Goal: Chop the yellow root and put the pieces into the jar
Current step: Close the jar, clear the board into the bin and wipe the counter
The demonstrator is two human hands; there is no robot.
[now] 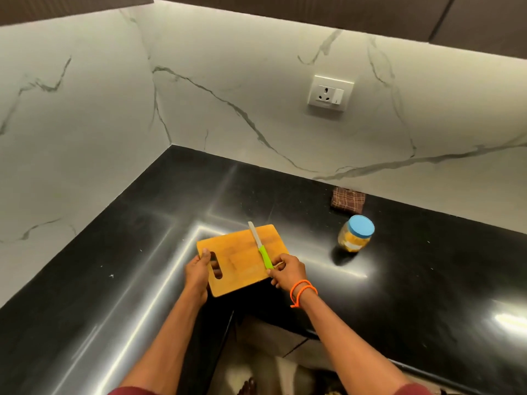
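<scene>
Left hand (199,269) clamped on the near-left edge of the cutting board (242,256) by its slot. Right hand (286,270) closed on the board's right edge, fingers at the knife (261,248) handle; knife looks loose on top. Yellow root: can't confirm, maybe a sliver under the right fingers. Risk: tilt the board and the knife slides off. Jar (356,233) far right, lid on, must open first. Count: one board, one knife, one jar, one cloth (348,199).
</scene>
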